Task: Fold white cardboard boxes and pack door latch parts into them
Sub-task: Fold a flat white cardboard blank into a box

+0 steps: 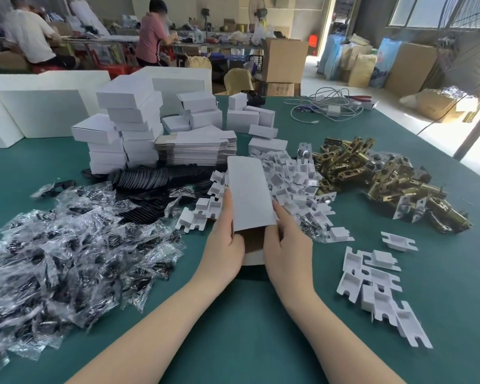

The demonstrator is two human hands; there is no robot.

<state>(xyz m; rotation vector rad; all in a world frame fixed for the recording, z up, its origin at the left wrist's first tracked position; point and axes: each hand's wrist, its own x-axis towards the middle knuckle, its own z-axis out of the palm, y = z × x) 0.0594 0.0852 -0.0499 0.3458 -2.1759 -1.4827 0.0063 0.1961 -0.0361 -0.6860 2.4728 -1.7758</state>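
At a green desk point(233, 342) in a packing workshop, a person's hands hold a white cardboard box point(248, 189) mid-fold above the desk's centre; the left hand point(223, 245) grips its left edge with the thumb laid over the front panel, the right hand point(287, 245) curls round its right edge, and the near end gapes open, showing a brown inside; nothing appears to be packed in it yet. Behind it a stack of flat box blanks point(197, 148) waits unfolded, while folded white boxes point(128, 126) stand piled to the left and rear; whether those are filled cannot be told. Much work seems left, judging by the supplies: brass door latch parts point(372, 173) lie heaped at right, white moulded inserts point(288, 176) spread beyond the hands and more point(377, 286) at near right, clear bags of dark small parts point(67, 239) cover the left, and black plates point(144, 178) fan out behind them; two workers point(153, 31) sit at far benches.
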